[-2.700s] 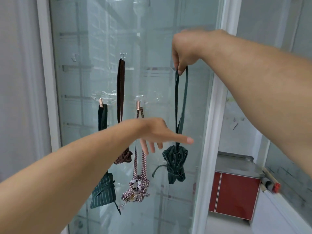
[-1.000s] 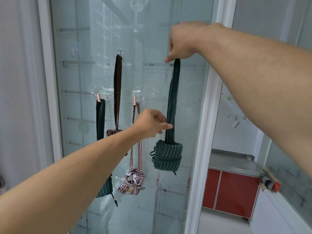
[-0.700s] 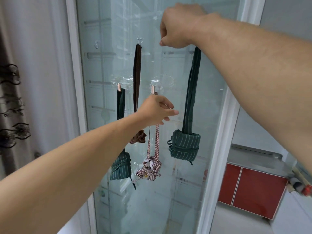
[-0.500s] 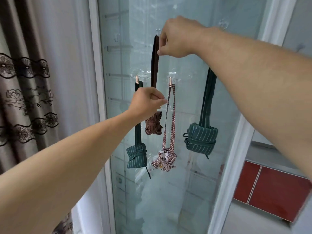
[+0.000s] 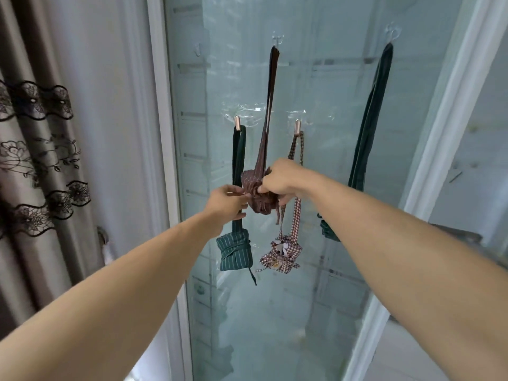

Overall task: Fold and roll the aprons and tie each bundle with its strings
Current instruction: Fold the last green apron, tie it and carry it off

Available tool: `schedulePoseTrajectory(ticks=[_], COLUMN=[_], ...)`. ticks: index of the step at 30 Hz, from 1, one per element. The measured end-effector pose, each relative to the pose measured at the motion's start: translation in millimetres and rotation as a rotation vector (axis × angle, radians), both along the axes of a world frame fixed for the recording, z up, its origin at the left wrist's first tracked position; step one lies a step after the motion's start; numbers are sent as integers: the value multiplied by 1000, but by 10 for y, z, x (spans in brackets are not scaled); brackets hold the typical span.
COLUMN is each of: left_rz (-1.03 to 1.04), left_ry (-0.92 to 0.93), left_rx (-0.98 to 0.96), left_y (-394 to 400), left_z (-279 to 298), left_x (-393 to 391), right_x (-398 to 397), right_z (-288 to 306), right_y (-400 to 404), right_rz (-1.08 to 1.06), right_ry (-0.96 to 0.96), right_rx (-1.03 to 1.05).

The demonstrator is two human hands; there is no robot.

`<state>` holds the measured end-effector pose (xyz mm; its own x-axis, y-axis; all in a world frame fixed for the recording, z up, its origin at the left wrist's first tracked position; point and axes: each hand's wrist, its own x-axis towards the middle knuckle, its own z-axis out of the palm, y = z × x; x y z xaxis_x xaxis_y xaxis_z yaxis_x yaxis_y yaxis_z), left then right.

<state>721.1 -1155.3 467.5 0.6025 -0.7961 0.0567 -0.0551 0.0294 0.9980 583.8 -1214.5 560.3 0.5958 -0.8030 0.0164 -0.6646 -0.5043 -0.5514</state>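
Both bare arms reach forward; the left hand (image 5: 229, 203) and right hand (image 5: 280, 181) meet, fingers curled, gripping.

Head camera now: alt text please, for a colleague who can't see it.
Both hands, left and right, grip the brown striped apron bundle hanging from a clear hook on a glass door. Two green bundles and a checked one hang beside it.

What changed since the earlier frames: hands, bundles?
The right hand let go of the dark green bundle, now hanging from the top right hook. Both hands moved to the brown bundle; left hand pinches it. Small green bundle and checked bundle stayed hung.
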Motion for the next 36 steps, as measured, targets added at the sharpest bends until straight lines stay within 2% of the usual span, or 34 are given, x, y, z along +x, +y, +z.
schedulePoseTrajectory(ticks=[4, 7, 9, 11, 15, 22, 29, 33, 36], left_rz=[-168, -128, -103, -83, -58, -64, -142, -123, -121], left_ry=[1, -106, -154, -223, -382, -381, -611, -694, -680], left_rx=[-22, 2, 10, 31, 21, -4, 363, 402, 362], left_y=[3, -117, -208, -275, -238, 112, 88, 18, -54], left_z=[-1, -17, -33, -61, -114, -232, -672, -956, -1098], left_x=[185, 159, 160, 190, 204, 478, 667, 598, 552], right_x=[-26, 31, 74, 111, 184, 111, -18, -149, -271], right_z=[-45, -199, -264, -313, -326, -170, -214, -391, -584], right_y=[-76, -135, -154, -124, 42, 145, 229, 258, 280], right_rz=[16, -82, -140, -175, -219, -219, -264, -316, -337], right_ry=[-133, -141, -47, 15, 54, 79, 18, -12, 6], right_rx=[191, 17, -186, -290, -348, -404, -482, -531, -517])
